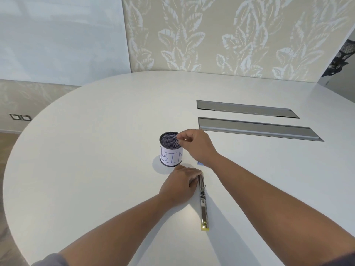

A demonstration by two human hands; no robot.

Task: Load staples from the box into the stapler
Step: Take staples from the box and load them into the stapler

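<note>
On the white table [96, 150] the stapler [203, 200] lay opened flat, its long axis running from the person toward the mesh bin [170, 149]. The left hand [178, 186] held its far end, fingers curled over it. The right hand [196, 144] hovered at the bin's rim, fingertips pinched together; on what, nobody could tell. The staple box [200, 163] peeked from under the right wrist, nearer that hand.

Bright even daylight, soft shadows under arms, sharp focus, wide-angle edge curvature
</note>
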